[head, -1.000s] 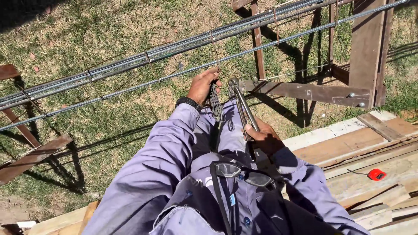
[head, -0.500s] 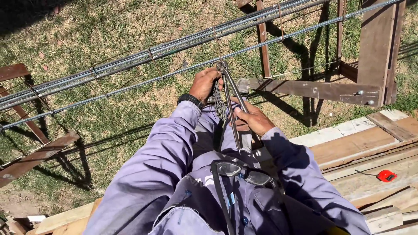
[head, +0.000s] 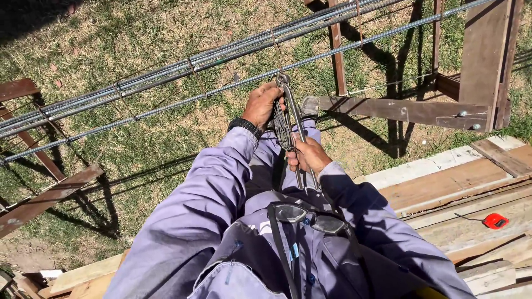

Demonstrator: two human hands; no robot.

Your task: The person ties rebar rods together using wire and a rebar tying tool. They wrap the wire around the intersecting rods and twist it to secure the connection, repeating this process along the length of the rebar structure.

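Observation:
My right hand (head: pixel 308 155) grips the long handles of metal pincers (head: pixel 292 113), whose jaws meet a single ribbed steel bar (head: pixel 183 101) that runs across the view. My left hand (head: pixel 262 104) is closed around a bundle of thin tie wires (head: pixel 281 128) just under that bar, beside the jaws. Behind it lies a tied bundle of several ribbed bars (head: pixel 166 71) held with wire loops. Both arms wear lilac work sleeves, and a dark watch sits on the left wrist.
Wooden trestles stand at the right (head: pixel 410 109) and left (head: pixel 39 160) under the bars, on dry grass. Stacked planks (head: pixel 460 185) lie at the lower right with a red tape measure (head: pixel 495 221) on them. Safety glasses (head: pixel 310 218) hang on my chest.
The pincers have swung up from a tilted hold near my lap to the single bar, jaws now at it. My left hand has risen with the wire bundle toward the bar.

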